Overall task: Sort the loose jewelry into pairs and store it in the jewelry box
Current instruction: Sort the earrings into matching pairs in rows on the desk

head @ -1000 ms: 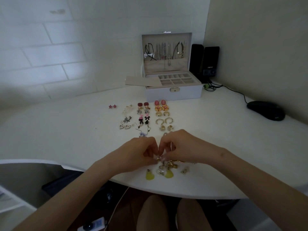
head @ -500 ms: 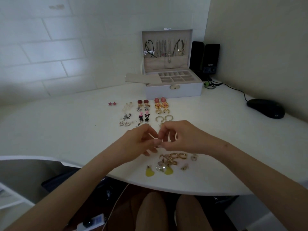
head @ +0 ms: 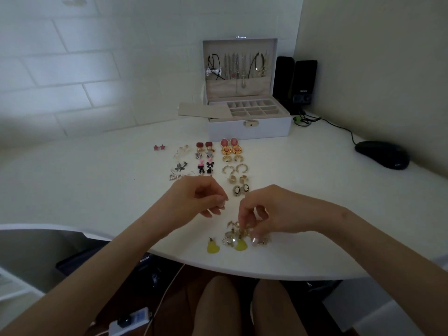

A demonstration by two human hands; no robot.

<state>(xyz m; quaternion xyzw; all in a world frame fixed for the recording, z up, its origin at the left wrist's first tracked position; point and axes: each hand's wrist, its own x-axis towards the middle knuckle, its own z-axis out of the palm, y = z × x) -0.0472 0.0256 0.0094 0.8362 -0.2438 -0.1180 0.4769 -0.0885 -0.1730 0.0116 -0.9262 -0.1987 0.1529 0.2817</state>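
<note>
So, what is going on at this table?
A person sits at a white table and sorts earrings. Many pairs lie in rows in front of the open jewelry box, whose compartments look empty. The right hand reaches with curled fingers into the unsorted heap near the table edge; whether it grips a piece is unclear. The left hand hovers beside it with thumb and finger pinched together, perhaps on something tiny.
</note>
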